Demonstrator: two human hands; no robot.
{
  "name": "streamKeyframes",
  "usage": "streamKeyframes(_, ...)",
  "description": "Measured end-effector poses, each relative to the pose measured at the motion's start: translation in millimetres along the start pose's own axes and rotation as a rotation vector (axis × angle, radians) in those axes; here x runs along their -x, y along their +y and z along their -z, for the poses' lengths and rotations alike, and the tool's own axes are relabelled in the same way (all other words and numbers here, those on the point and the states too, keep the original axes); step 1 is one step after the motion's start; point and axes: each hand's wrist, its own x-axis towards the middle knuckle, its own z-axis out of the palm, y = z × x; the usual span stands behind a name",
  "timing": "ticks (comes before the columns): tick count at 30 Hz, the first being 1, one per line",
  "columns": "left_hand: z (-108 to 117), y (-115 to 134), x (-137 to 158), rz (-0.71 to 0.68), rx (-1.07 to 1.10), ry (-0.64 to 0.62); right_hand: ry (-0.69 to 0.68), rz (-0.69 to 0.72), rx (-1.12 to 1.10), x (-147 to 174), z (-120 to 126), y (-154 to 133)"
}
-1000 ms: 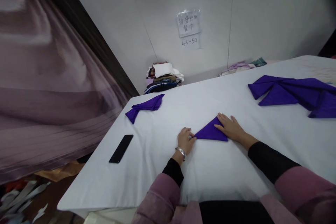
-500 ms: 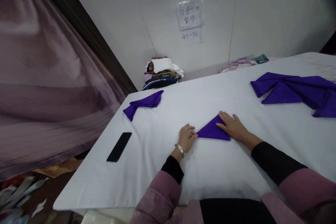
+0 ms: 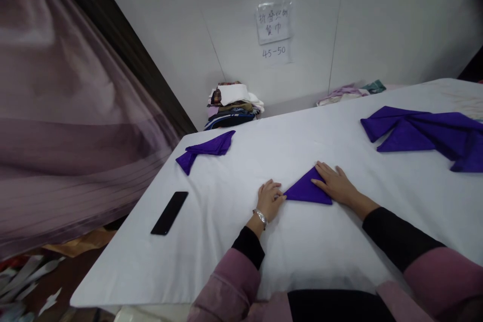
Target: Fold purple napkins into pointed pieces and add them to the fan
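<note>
A purple napkin, folded into a triangle, lies flat on the white-covered table. At its pointed left corner is my left hand, thumb and forefinger closed on the tip. My right hand rests on the napkin's right side, fingers stretched out and thumb apart, covering part of that edge. A folded purple napkin with a knot-like bend sits at the far left of the table. Further purple cloth lies loosely heaped on the right.
A black phone lies near the table's left edge. Behind the table stand a pile of folded clothes and some more cloth. Paper signs hang on the wall. A mauve curtain hangs at left.
Both hands keep their places on the napkin, and its fold looks the same. The view has shifted very slightly.
</note>
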Motion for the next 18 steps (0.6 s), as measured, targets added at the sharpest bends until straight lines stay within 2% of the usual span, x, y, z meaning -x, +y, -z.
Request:
streamKeyframes(5,-7,6,-9,0.018,0.070,0.059,0.003,0.002,0.000,0,-1,0)
streamKeyframes(11,-17,14,-15,0.047,0.042,0.053,-0.007,-0.006,0.003,0,2,-3)
streamKeyframes(18,-21,8,-12,0.009,0.005,0.053,0.000,-0.011,0.000,0,3,-4)
